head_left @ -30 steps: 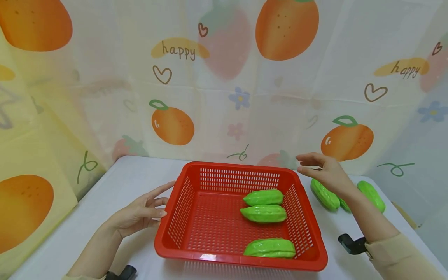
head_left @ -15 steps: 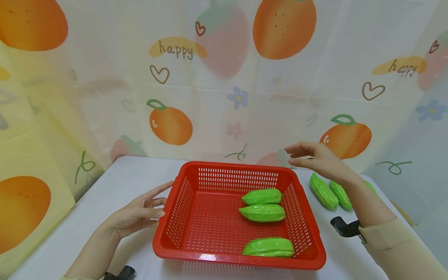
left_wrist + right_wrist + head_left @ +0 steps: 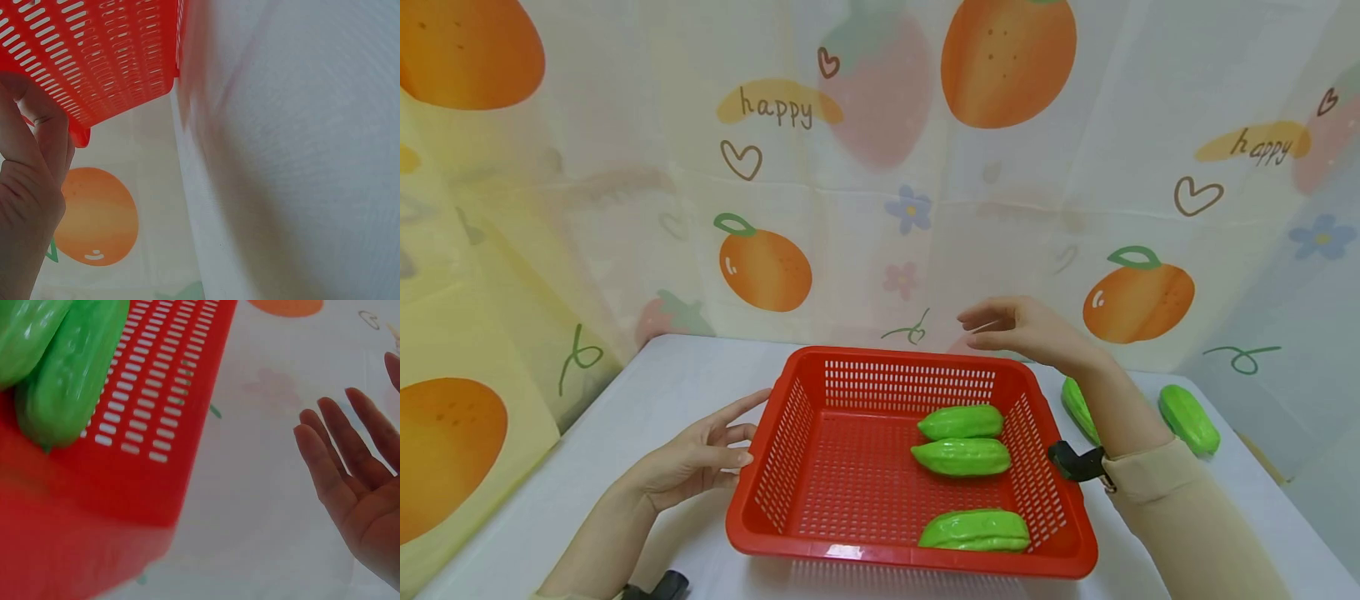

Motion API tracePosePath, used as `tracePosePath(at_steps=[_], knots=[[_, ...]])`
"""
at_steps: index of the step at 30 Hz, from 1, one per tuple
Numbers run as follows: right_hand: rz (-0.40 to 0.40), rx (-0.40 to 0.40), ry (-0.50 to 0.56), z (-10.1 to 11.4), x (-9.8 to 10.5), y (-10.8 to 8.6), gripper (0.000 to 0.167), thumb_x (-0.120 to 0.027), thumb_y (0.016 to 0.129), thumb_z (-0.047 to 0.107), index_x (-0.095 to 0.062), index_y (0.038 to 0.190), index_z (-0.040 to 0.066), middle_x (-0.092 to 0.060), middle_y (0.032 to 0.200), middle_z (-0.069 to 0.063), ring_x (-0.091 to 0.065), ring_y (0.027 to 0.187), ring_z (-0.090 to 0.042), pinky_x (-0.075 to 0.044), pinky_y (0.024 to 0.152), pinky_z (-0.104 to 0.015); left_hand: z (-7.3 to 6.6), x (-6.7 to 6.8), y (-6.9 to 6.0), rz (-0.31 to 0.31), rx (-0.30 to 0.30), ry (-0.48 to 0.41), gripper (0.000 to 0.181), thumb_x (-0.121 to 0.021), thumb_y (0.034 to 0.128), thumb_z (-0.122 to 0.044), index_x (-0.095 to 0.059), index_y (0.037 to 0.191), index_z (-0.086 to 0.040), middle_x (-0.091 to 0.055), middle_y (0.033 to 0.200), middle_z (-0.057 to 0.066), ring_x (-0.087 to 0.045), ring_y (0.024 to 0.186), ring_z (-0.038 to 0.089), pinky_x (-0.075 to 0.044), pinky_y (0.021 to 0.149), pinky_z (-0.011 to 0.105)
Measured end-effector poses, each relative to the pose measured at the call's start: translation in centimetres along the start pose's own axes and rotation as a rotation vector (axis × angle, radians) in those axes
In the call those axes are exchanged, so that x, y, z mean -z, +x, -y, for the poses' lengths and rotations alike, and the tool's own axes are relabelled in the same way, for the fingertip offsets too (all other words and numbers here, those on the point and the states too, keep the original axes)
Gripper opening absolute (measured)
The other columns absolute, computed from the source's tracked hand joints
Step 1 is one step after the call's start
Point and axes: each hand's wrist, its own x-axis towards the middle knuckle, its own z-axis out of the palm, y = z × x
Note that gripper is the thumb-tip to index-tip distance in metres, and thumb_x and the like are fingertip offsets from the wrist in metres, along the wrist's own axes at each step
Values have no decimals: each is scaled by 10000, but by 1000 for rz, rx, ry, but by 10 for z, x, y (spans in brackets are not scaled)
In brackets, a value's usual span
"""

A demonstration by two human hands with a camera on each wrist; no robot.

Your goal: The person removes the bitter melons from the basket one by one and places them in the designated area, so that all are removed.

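A red perforated plastic basket has three green, ridged bitter melons in its right half. Two bitter melons, a rear one and a middle one, lie side by side; a third bitter melon lies by the front wall. My left hand touches the basket's left rim with relaxed fingers; the rim partly hides its fingertips in the left wrist view. My right hand hovers above and behind the basket's back right rim, holding nothing. Its fingers are spread loosely in the right wrist view.
Right of the basket on the white table lie more bitter melons: one partly behind my right forearm, another near the table's right edge. A fruit-printed curtain hangs behind the table. Black wrist mounts sit on both wrists.
My right hand has moved left, from over the melons on the table to above the basket's back rim. The left hand, the basket and its melons stay put.
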Motion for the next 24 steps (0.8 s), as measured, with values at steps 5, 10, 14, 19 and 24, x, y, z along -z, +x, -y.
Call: tracePosePath(at_steps=[5, 10, 14, 19, 24], knots=[[72, 0, 2, -5, -12, 14, 372, -667, 922, 326, -639, 1269, 196, -671, 1290, -52, -627, 1202, -232, -523, 1011, -422, 0, 0, 0, -1, -6, 1, 771, -514, 963, -17, -120, 1589, -233, -632, 1131, -24, -712, 928, 121, -608, 855, 347], [168, -8, -22, -8, -24, 24, 371, -660, 916, 282, -658, 1253, 126, -684, 1268, -113, -653, 1142, -248, -549, 970, -393, -1, 0, -1, 17, -25, -5, 746, -506, 971, -22, -148, 1586, -244, -637, 1130, -19, -712, 930, 118, -610, 851, 346], [266, -51, -16, -10, -31, 28, 407, -673, 913, 269, -651, 1269, 73, -674, 1290, -130, -660, 1145, -253, -549, 979, -398, -1, -1, -1, 14, -24, -6, 742, -505, 973, -27, -149, 1586, -244, -639, 1136, -18, -715, 930, 119, -610, 849, 346], [363, -54, -66, -14, -37, 32, 437, -683, 908, 244, -633, 1305, 68, -677, 1295, -121, -659, 1158, -201, -549, 983, -393, -1, -1, 0, 17, -24, -3, 743, -504, 974, -31, -140, 1588, -237, -641, 1128, -20, -715, 925, 120, -610, 849, 350], [416, -8, -99, -18, -40, 35, 446, -692, 901, 210, -628, 1317, 59, -672, 1302, -133, -644, 1199, -240, -550, 983, -379, 0, 0, 0, 19, -23, -3, 744, -500, 974, -27, -140, 1588, -243, -635, 1133, -20, -709, 932, 115, -609, 852, 340]])
